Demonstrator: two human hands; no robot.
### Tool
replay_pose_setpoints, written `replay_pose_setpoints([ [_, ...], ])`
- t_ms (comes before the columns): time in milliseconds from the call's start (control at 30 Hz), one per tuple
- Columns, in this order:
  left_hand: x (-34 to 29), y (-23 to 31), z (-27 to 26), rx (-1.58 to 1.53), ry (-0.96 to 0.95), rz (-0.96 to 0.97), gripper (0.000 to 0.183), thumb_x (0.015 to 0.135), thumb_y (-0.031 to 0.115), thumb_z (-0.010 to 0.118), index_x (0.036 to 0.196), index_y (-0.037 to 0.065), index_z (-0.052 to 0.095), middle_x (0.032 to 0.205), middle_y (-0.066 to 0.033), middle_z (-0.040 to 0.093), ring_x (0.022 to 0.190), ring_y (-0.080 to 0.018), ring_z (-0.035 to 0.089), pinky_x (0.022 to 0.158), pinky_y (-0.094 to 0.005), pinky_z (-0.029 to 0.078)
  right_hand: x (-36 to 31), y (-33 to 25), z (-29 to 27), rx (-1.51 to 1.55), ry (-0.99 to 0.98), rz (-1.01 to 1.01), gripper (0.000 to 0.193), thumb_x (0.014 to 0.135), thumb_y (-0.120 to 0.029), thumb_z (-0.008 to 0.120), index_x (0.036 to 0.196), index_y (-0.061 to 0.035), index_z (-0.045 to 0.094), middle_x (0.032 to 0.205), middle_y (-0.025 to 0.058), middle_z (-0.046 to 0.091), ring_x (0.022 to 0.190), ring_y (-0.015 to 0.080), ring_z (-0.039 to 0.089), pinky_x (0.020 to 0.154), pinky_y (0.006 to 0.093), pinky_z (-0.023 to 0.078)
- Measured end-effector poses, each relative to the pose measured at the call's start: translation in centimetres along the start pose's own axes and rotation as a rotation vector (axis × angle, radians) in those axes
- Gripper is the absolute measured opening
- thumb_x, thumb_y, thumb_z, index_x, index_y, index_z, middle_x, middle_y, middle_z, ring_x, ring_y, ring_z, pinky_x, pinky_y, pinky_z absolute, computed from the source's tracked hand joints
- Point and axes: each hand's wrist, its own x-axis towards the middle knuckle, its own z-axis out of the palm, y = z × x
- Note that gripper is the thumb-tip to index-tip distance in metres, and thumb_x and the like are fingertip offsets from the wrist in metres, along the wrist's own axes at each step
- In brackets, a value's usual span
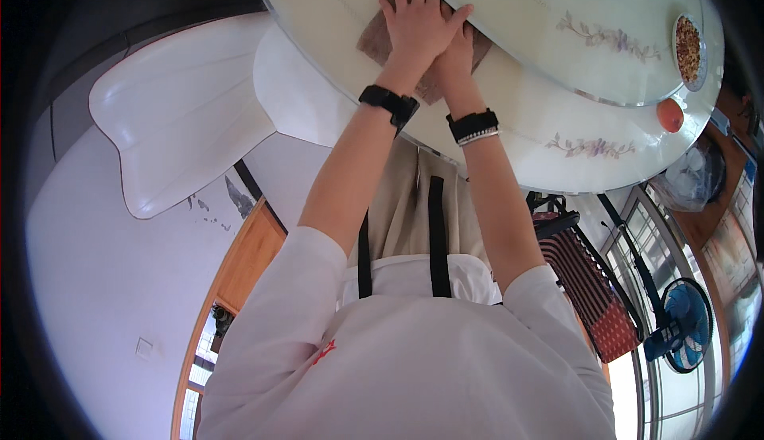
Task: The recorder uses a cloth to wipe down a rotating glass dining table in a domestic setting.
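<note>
A brown cloth (376, 39), folded to a flat square-like shape, lies on the pale round table (509, 118), against the edge of the raised turntable (509, 18). My left hand (419, 25) rests palm down over it, fingers spread and stretched forward, thumb out to the right. Crossed beneath it is my right hand (455, 60), also over the cloth; its fingers are mostly hidden under the left one. Both arms reach straight out, with a black band on each wrist.
On the turntable's right side stands a bowl (689, 52) of small brown bits. A reddish round thing (670, 115) sits beside it on the table. A white chair (187, 110) is at left. To the right are a striped folding chair (589, 281) and a blue fan (686, 325).
</note>
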Motion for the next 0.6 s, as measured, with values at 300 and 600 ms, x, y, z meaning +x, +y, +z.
replay_pose_setpoints([
  [300,0.0,-0.3,-0.5,-0.145,-0.210,-0.012,0.067,0.088,0.053,0.033,0.135,0.006,0.026,0.140,-0.0150,0.025,0.130,-0.0371,0.016,0.104,-0.0574,0.013,1.0,4.0,0.0,0.097,-0.073,-0.037,0.054,0.078,-0.037,0.052,0.127,-0.0163,0.042,0.118,0.0103,0.053,0.105,0.0300,0.052,0.090,0.0408,0.039],
  [600,-7.3,1.6,0.8,-0.078,-0.018,0.169,0.069,0.081,0.060,0.040,0.129,0.011,0.041,0.136,-0.0102,0.035,0.125,-0.0348,0.029,0.099,-0.0611,0.016,-5.6,4.6,-2.3,-0.030,-0.014,0.010,0.059,0.081,-0.032,0.047,0.136,-0.0197,0.029,0.139,0.0068,0.030,0.125,0.0287,0.032,0.102,0.0466,0.023],
])
